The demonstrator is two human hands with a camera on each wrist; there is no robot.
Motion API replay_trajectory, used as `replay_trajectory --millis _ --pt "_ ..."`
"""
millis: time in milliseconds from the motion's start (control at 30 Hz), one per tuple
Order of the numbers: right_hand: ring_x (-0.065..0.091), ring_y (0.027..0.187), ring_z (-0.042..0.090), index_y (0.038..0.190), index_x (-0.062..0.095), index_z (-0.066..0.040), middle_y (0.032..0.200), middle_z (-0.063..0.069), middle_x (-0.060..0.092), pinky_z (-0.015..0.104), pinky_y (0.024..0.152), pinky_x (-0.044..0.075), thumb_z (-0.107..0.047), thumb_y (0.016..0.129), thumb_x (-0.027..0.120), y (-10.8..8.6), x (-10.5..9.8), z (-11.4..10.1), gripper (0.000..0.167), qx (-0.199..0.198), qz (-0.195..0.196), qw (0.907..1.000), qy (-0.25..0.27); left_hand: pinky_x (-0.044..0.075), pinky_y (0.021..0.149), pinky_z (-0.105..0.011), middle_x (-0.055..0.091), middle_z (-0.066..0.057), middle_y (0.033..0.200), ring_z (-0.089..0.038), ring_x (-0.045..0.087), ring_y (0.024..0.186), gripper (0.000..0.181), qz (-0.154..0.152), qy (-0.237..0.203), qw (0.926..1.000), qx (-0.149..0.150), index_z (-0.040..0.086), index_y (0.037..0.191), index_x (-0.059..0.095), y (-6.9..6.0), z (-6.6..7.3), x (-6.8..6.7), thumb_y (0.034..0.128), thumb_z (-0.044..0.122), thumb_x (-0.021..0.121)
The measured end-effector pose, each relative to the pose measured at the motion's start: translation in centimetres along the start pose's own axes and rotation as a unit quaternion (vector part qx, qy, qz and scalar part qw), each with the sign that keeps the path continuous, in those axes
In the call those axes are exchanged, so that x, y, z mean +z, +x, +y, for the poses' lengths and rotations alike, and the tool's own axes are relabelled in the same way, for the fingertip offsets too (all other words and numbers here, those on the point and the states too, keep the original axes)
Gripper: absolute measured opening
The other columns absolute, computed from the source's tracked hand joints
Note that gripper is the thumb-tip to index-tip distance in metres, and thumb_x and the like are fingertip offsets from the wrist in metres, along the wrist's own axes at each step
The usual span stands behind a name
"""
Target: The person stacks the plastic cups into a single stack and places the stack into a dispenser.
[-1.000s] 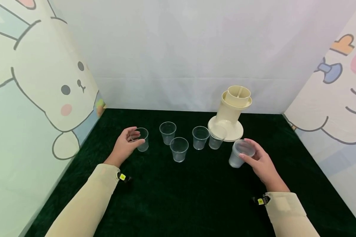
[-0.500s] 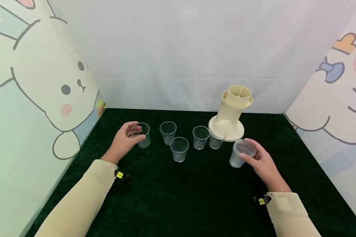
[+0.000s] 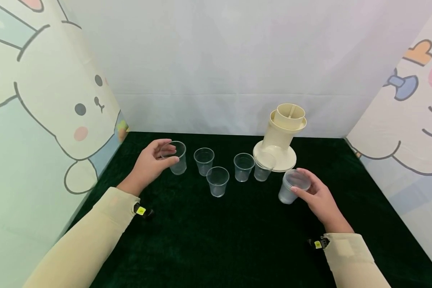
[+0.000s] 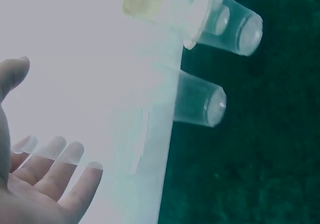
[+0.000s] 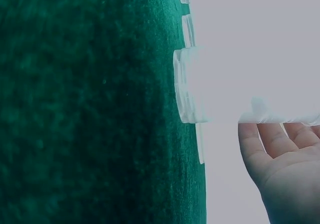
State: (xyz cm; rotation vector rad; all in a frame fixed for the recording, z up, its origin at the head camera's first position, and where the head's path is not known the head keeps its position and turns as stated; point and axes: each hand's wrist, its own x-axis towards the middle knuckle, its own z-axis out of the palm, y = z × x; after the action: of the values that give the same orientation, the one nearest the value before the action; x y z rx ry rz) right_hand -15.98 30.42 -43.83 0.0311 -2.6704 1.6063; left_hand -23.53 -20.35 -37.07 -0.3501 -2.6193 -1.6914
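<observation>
At the left of the head view, my left hand (image 3: 147, 164) holds a clear plastic cup (image 3: 179, 165) near its rim, thumb in front and fingers behind. In the left wrist view the fingers of the left hand (image 4: 55, 179) lie behind clear plastic, washed out by glare. My right hand (image 3: 320, 200) grips a nested stack of clear cups (image 3: 289, 191) at the right, tilted slightly. Overexposure hides most of that stack in the right wrist view, above the right hand (image 5: 285, 164). Between the hands, several single cups stand upright, among them the front one (image 3: 217, 185).
A cream cylindrical stand (image 3: 278, 138) with a round base (image 3: 286, 161) stands at the back right, a clear cup (image 3: 262, 172) in front of its base. Two more cups, one (image 3: 203, 162) and another (image 3: 243, 168), stand on the dark green cloth (image 3: 216, 248). White fabric (image 3: 201, 60) rises behind.
My left hand and its cup have moved away from me and slightly right, closer to the back left cup. The right hand and its stack have barely moved.
</observation>
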Motion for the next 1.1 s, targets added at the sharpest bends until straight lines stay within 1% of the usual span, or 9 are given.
replay_trajectory --millis 100,200,333,467,600,733,833,933,1100 --pt "0.053 0.12 0.026 0.16 0.035 -0.02 0.15 0.012 0.045 0.016 0.084 0.05 -0.043 0.1 0.069 0.0 0.0 0.1 0.073 0.001 0.001 1.0 0.0 0.047 0.107 -0.052 0.06 -0.007 0.139 -0.023 0.057 0.129 0.074 -0.008 -0.003 0.9999 0.014 0.015 0.151 0.044 0.1 1.1 0.2 0.0927 0.045 0.078" --pt "0.053 0.12 0.027 0.161 0.034 -0.02 0.151 0.013 0.045 0.017 0.084 0.05 -0.043 0.1 0.069 0.0 0.0 0.1 0.074 0.003 0.001 1.0 -0.001 0.049 0.105 -0.051 0.06 -0.006 0.138 -0.022 0.057 0.129 0.072 -0.015 -0.013 0.9996 0.023 0.015 0.15 0.046 0.2 2.1 0.6 0.092 0.042 0.079" --pt "0.053 0.12 0.027 0.161 0.034 -0.019 0.151 0.013 0.045 0.017 0.083 0.05 -0.044 0.099 0.069 0.1 -0.1 0.1 0.075 0.006 0.0 1.0 -0.003 0.05 0.104 -0.049 0.061 -0.006 0.137 -0.023 0.058 0.128 0.07 -0.027 -0.026 0.9987 0.035 0.015 0.149 0.048 0.6 3.5 1.4 0.0915 0.038 0.081" --pt "0.053 0.12 0.028 0.162 0.033 -0.021 0.152 0.013 0.044 0.018 0.084 0.051 -0.045 0.099 0.069 0.1 -0.2 0.1 0.075 0.009 -0.004 0.9999 -0.004 0.051 0.103 -0.048 0.061 -0.008 0.137 -0.025 0.058 0.128 0.066 -0.048 -0.039 0.9969 0.047 0.015 0.149 0.049 0.9 4.9 2.3 0.0928 0.032 0.08" --pt "0.053 0.118 0.028 0.162 0.033 -0.022 0.152 0.013 0.044 0.019 0.083 0.051 -0.046 0.099 0.069 0.1 -0.3 0.1 0.076 0.014 -0.005 0.9999 -0.006 0.052 0.102 -0.047 0.061 -0.004 0.135 -0.021 0.058 0.128 0.065 -0.074 -0.054 0.9943 0.053 0.017 0.149 0.05 1.3 6.3 3.5 0.093 0.029 0.08" --pt "0.053 0.118 0.028 0.161 0.034 -0.019 0.151 0.013 0.045 0.019 0.083 0.051 -0.045 0.099 0.069 0.0 -0.2 0.0 0.076 0.013 -0.002 0.9999 -0.005 0.051 0.103 -0.044 0.061 0.0 0.134 -0.016 0.059 0.125 0.064 -0.098 -0.057 0.9914 0.065 0.017 0.148 0.051 1.8 7.6 4.7 0.0927 0.029 0.08" --pt "0.054 0.118 0.029 0.16 0.035 -0.017 0.15 0.014 0.045 0.019 0.083 0.051 -0.044 0.099 0.07 0.0 0.0 -0.1 0.075 0.007 0.001 1.0 -0.003 0.051 0.104 -0.042 0.062 0.0 0.133 -0.015 0.06 0.123 0.062 -0.111 -0.056 0.9894 0.075 0.017 0.147 0.052 2.1 8.3 5.5 0.0924 0.029 0.081" --pt "0.054 0.118 0.029 0.16 0.035 -0.017 0.15 0.014 0.045 0.018 0.084 0.051 -0.044 0.099 0.07 0.0 0.1 -0.2 0.075 0.005 0.003 1.0 -0.003 0.05 0.105 -0.042 0.062 0.0 0.132 -0.015 0.06 0.122 0.062 -0.125 -0.058 0.9866 0.087 0.017 0.146 0.052 2.4 8.9 6.6 0.0923 0.028 0.081" --pt "0.053 0.12 0.031 0.16 0.035 -0.016 0.15 0.015 0.045 0.016 0.084 0.05 -0.044 0.099 0.07 -0.1 0.1 -0.2 0.076 0.007 0.005 1.0 -0.001 0.051 0.102 -0.04 0.064 -0.001 0.13 -0.012 0.061 0.12 0.063 -0.15 -0.057 0.9822 0.098 0.015 0.145 0.053 2.7 9.7 9.0 0.0909 0.029 0.082"
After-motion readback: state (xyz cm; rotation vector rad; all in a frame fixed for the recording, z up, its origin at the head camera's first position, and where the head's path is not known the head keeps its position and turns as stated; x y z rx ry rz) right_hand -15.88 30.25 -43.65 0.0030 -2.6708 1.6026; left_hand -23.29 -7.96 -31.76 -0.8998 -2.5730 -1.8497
